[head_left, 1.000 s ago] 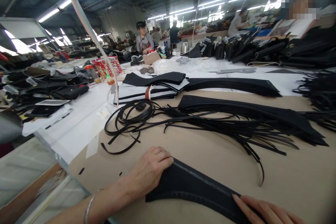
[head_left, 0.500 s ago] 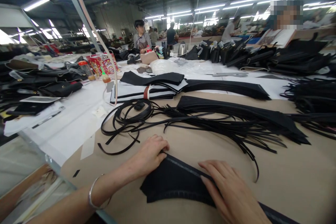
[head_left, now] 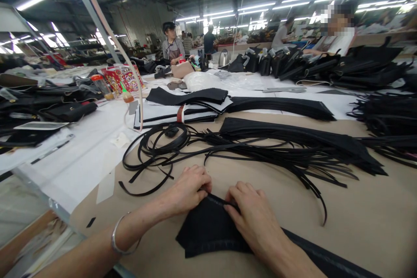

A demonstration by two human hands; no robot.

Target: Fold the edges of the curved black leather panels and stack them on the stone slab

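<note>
A long black panel, which looks like leather or fabric, lies on the tan work surface and runs off toward the lower right. My left hand, with a silver bangle on its wrist, pinches the panel's far edge near its left corner. A short way to the right, my right hand grips the same edge between thumb and fingers. Between the hands the edge appears folded over. My right hand and forearm cover the panel's middle part.
Beyond the hands lie thin black strips in loose coils and a stack of black panels. Further back are more panels, a bottle with a green tip and black bags. Several people are at work in the background.
My right hand has slid left along the edge toward my left hand, its fingers going from nearly flat to a pinch. My left hand has stayed at the corner.
</note>
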